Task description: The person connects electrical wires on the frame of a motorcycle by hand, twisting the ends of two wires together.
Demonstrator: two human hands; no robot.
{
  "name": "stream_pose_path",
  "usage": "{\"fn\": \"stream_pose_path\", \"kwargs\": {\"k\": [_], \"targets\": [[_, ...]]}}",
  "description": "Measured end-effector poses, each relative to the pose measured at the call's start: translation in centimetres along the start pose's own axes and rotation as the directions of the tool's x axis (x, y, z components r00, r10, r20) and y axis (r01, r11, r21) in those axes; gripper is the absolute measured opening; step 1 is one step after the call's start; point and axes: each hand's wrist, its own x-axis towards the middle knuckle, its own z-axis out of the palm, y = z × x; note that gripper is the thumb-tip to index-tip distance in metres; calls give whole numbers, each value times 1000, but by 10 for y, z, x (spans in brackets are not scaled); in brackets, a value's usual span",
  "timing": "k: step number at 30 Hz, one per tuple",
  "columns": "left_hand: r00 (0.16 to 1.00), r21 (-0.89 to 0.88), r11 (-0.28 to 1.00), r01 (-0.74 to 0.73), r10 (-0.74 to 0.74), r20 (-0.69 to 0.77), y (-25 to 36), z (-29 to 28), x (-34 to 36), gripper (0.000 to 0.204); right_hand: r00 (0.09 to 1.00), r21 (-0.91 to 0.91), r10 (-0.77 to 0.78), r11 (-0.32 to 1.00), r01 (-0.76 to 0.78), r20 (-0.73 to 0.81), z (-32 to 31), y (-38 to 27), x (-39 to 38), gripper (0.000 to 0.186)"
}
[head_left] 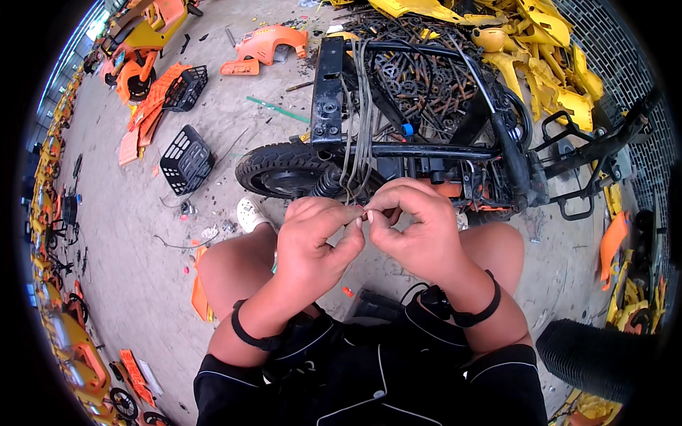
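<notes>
My left hand (pixel 310 238) and my right hand (pixel 420 226) meet at the fingertips, in front of a stripped black scooter frame (pixel 433 151). Each has thumb and index finger closed in a pinch. A tiny dark bit shows between the tips, too small to name. Several grey cables (pixel 364 106) loop over the frame and run down behind my fingers, where their ends are hidden. Just beyond my left hand are a coil spring (pixel 327 182) and a black-tyred wheel (pixel 273 169).
Behind the frame lies a heap of greasy metal parts (pixel 405 71), with yellow body panels (pixel 543 64) at the far right. Black plastic baskets (pixel 186 160) and an orange fender (pixel 273 44) lie on the concrete floor to the left. A ribbed black object (pixel 597 358) stands near right.
</notes>
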Motion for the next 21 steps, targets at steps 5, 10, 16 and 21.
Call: {"fn": "stream_pose_path", "kwargs": {"k": [5,10,16,21], "targets": [[1000,-19,1000,-3,3,-8,-1,0,1,18,1000,-25,-11,1000,11,5,0,-1,0,15],[1000,-16,1000,17,-17,-20,1,-2,2,18,981,-161,-192,968,193,22,-4,1,3,17],[999,11,1000,19,-19,-38,-1,1,-1,20,949,-336,-310,889,310,56,-6,-4,3,22],[999,85,996,-17,20,-40,2,1,1,20,913,-493,-402,783,380,65,-3,-7,0,25]]}}
